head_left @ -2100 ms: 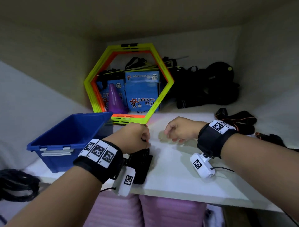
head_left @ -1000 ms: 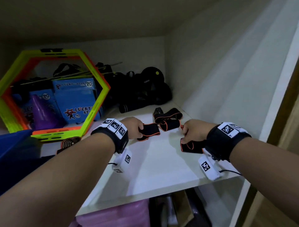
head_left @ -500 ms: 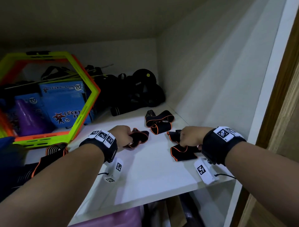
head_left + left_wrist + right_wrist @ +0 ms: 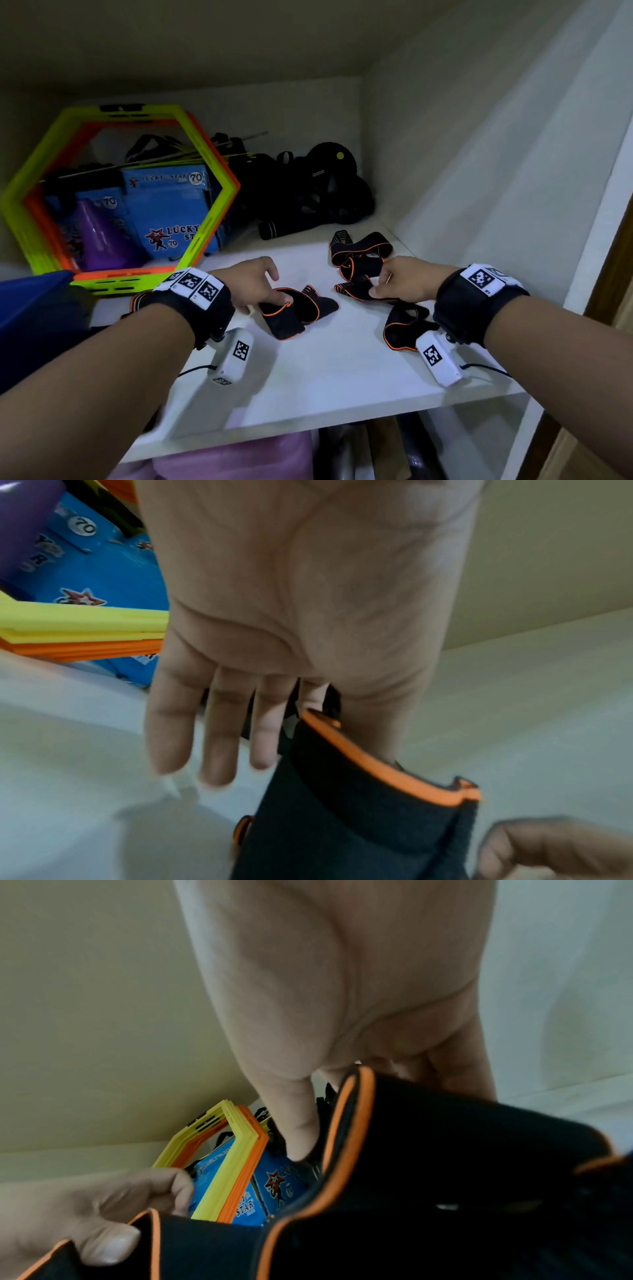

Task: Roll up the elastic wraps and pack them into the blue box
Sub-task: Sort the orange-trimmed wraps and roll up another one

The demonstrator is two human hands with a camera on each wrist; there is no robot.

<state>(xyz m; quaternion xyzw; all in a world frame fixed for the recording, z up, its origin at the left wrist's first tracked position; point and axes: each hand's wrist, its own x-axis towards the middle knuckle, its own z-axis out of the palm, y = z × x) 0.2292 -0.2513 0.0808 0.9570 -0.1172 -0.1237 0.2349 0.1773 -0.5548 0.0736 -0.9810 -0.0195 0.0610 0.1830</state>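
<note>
1. Head view: three loose black elastic wraps with orange edging lie on the white shelf (image 4: 308,377). One wrap (image 4: 294,310) is at the left hand (image 4: 250,284), one long wrap (image 4: 394,308) runs under the right hand (image 4: 404,279), and a third wrap (image 4: 359,251) is heaped just behind the right hand. A rolled wrap (image 4: 137,301) shows partly behind the left wrist. One blue plastic box (image 4: 30,305) sits at the far left, well apart from the loose wraps. Both forearms reach forward, palms down. The left hand's thumb and forefinger pinch the near wrap's orange edge, with the other fingers spread. The right hand's fingers are curled on an end of the long wrap. A stack of yellow-green and orange hexagonal frames (image 4: 212,219) leans at the back.

2. Left wrist view: the left hand (image 4: 301,610) shows three fingers straight and loose, while the thumb side presses the wrap (image 4: 359,826) at its orange border.

3. Right wrist view: the right hand (image 4: 342,1001) grips the black wrap (image 4: 445,1164) between thumb and curled fingers, and the wrap hangs just below the palm.
</note>
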